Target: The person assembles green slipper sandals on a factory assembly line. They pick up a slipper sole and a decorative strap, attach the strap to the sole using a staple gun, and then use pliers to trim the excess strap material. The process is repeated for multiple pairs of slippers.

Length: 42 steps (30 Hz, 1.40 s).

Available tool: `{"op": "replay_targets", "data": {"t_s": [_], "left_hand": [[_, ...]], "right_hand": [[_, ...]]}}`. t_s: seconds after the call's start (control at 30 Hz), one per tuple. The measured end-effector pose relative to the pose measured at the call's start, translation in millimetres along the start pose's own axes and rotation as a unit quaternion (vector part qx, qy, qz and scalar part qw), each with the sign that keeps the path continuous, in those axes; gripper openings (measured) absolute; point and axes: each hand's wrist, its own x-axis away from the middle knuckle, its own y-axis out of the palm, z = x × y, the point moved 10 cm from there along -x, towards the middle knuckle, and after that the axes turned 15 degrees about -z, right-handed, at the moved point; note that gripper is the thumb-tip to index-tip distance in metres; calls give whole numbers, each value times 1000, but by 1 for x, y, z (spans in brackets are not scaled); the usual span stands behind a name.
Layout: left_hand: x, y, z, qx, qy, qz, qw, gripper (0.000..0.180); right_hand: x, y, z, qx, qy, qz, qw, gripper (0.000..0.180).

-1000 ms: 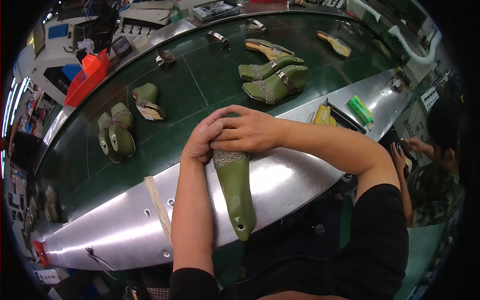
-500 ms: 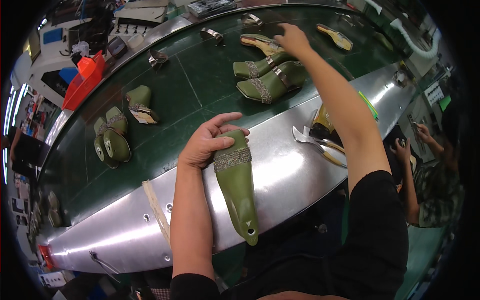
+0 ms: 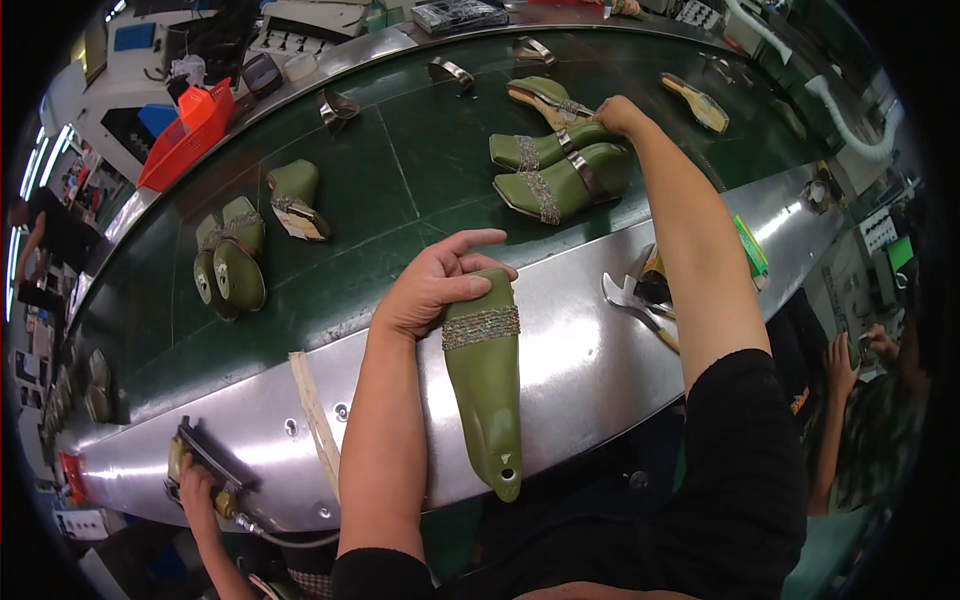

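My left hand (image 3: pixel 445 285) grips a green shoe last (image 3: pixel 487 390) by its toe end, thumb on top. A glittery beaded strap (image 3: pixel 482 327) crosses this last, and its end with a hole points toward me. Farther right, my right hand (image 3: pixel 617 116) is closed at the heel end of the green lasts; what its fingers pinch is hidden. Beside it, two green lasts (image 3: pixel 560 193) with beaded bands lie together, with a metallic strap (image 3: pixel 580 162) over them. Just behind them is another last with a tan sole (image 3: pixel 545 100).
Pincers (image 3: pixel 635 303) rest on the metal edge (image 3: pixel 560 350) near a dark bottle. More lasts (image 3: pixel 230 275) lie left on the green belt, with metallic straps (image 3: pixel 452 72) at the back. At lower left, another person's hand (image 3: pixel 195 490) touches a brass-coloured device with a hose. A red bin (image 3: pixel 185 135) stands far left.
My right hand has come down and closed at the lasts' heel end. The left hand still holds its last. Another person's hand and the hosed device have appeared at lower left.
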Motion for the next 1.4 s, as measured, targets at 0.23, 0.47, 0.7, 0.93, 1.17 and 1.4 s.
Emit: {"op": "replay_targets", "data": {"t_s": [0.23,0.47,0.7,0.93,1.17,1.4], "left_hand": [[-3,-1,-3,0,1,0,1000,80],[-5,-4,-4,2,3,5,1000,82],[-5,-6,-8,11,4,12,1000,82],[-14,-2,-8,2,7,8,1000,82],[-16,1,-5,-24,13,14,1000,81],[-26,12,-5,-10,17,-10,1000,77]], "right_hand": [[-13,2,-10,30,-29,-19,999,45],[-15,-5,-11,-76,-88,41,992,50],[3,-4,22,-463,-28,157,872,48],[52,-43,28,-653,-96,180,729,34],[184,-98,-64,-702,-417,85,572,46],[273,5,-112,-809,-423,-207,352,85]]}}
